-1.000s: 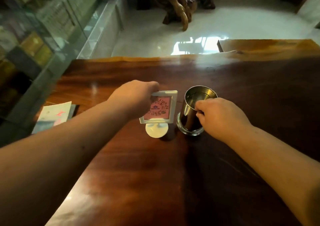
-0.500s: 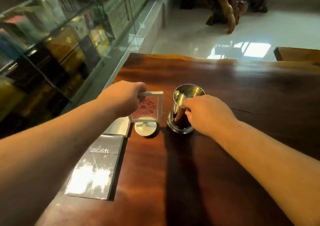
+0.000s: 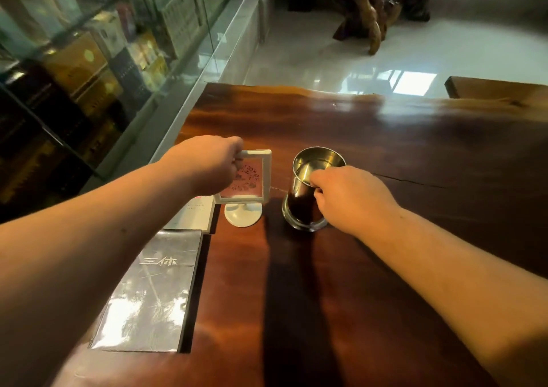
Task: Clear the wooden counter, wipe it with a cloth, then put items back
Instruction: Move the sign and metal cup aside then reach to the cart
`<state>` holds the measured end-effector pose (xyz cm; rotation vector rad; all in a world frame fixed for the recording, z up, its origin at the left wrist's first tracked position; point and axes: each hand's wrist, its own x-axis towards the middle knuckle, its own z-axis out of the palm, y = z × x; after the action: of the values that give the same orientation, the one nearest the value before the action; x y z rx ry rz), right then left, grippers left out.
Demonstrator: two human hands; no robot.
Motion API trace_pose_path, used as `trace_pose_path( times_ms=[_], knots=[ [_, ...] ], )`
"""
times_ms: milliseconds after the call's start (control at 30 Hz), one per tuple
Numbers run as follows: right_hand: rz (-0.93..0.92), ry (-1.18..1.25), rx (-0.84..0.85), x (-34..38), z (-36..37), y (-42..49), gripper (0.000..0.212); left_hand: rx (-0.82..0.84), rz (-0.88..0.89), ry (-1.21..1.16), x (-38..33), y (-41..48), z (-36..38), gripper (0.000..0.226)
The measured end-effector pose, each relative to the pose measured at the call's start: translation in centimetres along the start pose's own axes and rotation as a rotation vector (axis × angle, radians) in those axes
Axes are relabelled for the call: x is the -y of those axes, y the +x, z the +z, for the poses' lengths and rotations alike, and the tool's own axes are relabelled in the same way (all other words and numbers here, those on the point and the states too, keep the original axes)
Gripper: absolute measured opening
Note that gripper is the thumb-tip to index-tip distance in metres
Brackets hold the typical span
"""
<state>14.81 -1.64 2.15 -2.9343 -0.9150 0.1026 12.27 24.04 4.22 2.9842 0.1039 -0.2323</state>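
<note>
Pinching the top left corner of the white sign frame [image 3: 248,179], the left hand [image 3: 207,164] is closed on it from the left side, with the fingers wrapped over the upper edge. The right hand [image 3: 353,197] grips the steel cup [image 3: 311,191] at its near right rim; the thumb seems to be hooked inside the rim, but the hand hides this part, so I cannot say it for sure. Both grips are therefore closed, each on its own thing.

The frame stands upright on its round foot, which appears to rest on the wooden surface [image 3: 385,155], near the left edge. The cup stands just beside it to the right, apart from it, also upright, with its long axis vertical. Each thing lies directly under its own hand, so neither arm needs to cross the other; in my judgement a straight lift upward is what the next move asks for.

Near the left edge, closer to the person, lies a dark book [image 3: 151,297] with a shiny cover, and between it and the frame foot a white booklet [image 3: 192,214] lies flat. Both lie on the surface, so the clearing step is probably not finished. The rest of the surface toward the far and right edges shows only reflections. No cloth is in view.
</note>
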Motion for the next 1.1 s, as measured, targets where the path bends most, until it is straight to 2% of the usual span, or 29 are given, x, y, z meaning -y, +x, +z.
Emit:
trace_pose_path(
  times_ms=[67,100,200,300,600,733,900,1100],
  knots=[
    [0.008,0.009,-0.028,0.1,-0.5,-0.5,0.014,-0.001,-0.003,0.038,-0.2,-0.4,-0.1,0.036],
    [0.016,0.03,-0.053,0.1,-1.0,-0.9,0.023,-0.019,0.004,0.064,-0.4,-0.7,-0.3,0.053],
    [0.06,0.057,-0.118,-0.6,-3.0,-2.9,0.07,-0.104,0.064,0.092,-2.6,-1.7,-2.0,0.09],
    [0.133,-0.002,-0.095,-2.1,-5.5,-6.2,0.1,-0.134,0.206,0.068,-7.5,-2.7,-4.1,0.106],
    [0.435,-0.048,-0.167,-11.5,-12.3,-24.1,0.107,-0.167,0.541,0.099,-27.5,-8.6,-6.0,0.103],
    [0.576,-0.063,-0.215,-16.5,-14.4,-36.5,0.104,-0.168,0.683,0.08,-39.6,-12.6,-5.2,0.103],
    [0.821,-0.089,-0.26,-21.1,-16.0,-55.5,0.098,-0.1,0.977,0.036,-56.9,-20.8,-2.2,0.096],
    [1.153,-0.084,-0.22,-21.9,-16.0,-76.3,0.096,0.084,1.282,0.009,-73.6,-33.6,2.3,0.092]
  ],
)
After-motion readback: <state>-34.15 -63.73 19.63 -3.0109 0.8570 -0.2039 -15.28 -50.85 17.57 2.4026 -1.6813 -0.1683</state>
